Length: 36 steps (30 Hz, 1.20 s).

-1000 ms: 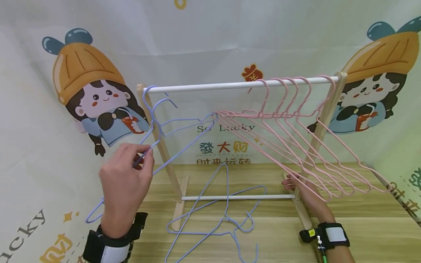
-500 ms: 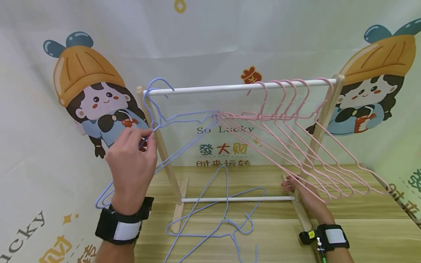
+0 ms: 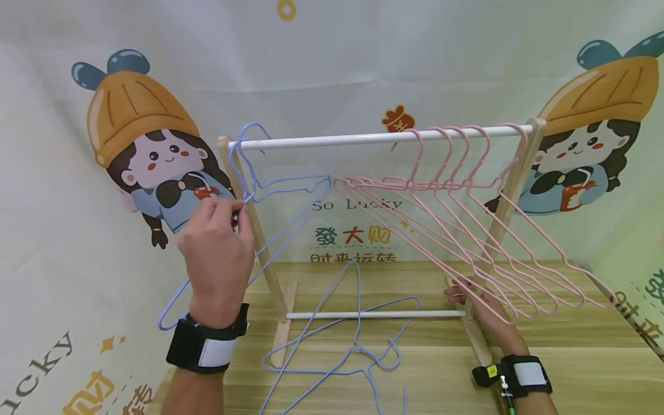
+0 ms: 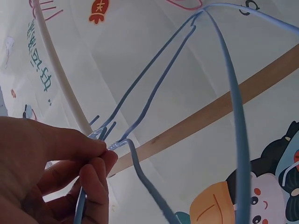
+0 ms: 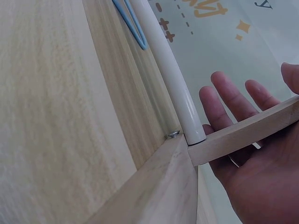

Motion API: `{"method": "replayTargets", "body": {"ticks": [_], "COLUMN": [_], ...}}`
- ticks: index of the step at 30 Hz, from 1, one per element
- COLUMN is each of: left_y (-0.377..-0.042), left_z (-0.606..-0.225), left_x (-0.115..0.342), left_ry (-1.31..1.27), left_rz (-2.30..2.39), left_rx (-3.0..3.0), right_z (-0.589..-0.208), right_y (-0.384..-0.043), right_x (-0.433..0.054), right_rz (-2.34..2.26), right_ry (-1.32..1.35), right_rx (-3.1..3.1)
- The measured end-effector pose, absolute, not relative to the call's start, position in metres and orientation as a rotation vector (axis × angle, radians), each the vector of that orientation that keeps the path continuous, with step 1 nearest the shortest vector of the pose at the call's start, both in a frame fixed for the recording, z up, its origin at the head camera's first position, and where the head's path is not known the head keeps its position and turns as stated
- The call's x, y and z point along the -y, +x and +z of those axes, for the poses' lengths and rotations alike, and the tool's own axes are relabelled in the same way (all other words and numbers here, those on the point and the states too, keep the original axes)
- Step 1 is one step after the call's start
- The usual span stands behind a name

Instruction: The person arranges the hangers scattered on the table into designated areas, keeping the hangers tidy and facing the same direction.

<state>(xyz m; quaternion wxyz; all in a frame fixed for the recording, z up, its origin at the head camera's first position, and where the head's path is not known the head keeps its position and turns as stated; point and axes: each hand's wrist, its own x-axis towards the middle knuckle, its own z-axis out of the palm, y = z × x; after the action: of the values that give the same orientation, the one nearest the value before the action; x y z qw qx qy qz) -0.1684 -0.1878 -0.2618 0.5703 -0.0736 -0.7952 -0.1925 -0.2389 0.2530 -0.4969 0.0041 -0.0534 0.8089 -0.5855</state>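
Note:
In the head view my left hand (image 3: 220,253) pinches a blue wire hanger (image 3: 254,124) just below its neck, at the rack's left end. That hanger's hook lies over the white top rail (image 3: 337,140), close beside a second blue hanger (image 3: 231,158). Up close in the left wrist view, thumb and fingertips (image 4: 100,149) meet on the blue wire. My right hand (image 3: 485,305) is low by the rack's right wooden post (image 3: 500,222). In the right wrist view its fingers (image 5: 233,100) extend loosely past the post, which crosses in front of the palm.
Several pink hangers (image 3: 451,185) hang along the rail's right part. Loose blue hangers (image 3: 358,305) lie overlapping at the rack's base, across the white lower bar (image 3: 378,314), on the wood-grain table (image 3: 415,374). A printed cloth (image 3: 332,57) stands behind.
My left hand has risen and moved right, bringing the pinched hanger's hook from in front of the rail up onto it, beside the other blue hanger. The right hand has stayed put.

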Motion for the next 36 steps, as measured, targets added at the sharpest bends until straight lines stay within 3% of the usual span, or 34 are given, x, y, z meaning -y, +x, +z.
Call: {"method": "replayTargets", "body": {"ticks": [9,21,30,36], "left_y": [-0.174,-0.171,-0.156,-0.140], "left_z": [-0.274,-0.286,-0.294,-0.311], "left_x": [0.182,0.174,0.167,0.156], "left_ry": [-0.155,-0.180,-0.273,-0.380], "left_rz": [-0.422,-0.406,-0.356,-0.372], "left_rx": [1.923,1.943,1.889,1.894], "right_z": [-0.509,-0.501,-0.505,-0.514], "right_y": [-0.246,-0.240,-0.243,-0.248], "right_x": [-0.265,-0.258,-0.258,-0.263], "right_rz": [-1.827,-1.821,-2.062,-1.964], "right_ry": [-0.298,-0.216,-0.379,-0.323], "right_rx": [-2.540,-2.556,-2.461,-2.504]}}
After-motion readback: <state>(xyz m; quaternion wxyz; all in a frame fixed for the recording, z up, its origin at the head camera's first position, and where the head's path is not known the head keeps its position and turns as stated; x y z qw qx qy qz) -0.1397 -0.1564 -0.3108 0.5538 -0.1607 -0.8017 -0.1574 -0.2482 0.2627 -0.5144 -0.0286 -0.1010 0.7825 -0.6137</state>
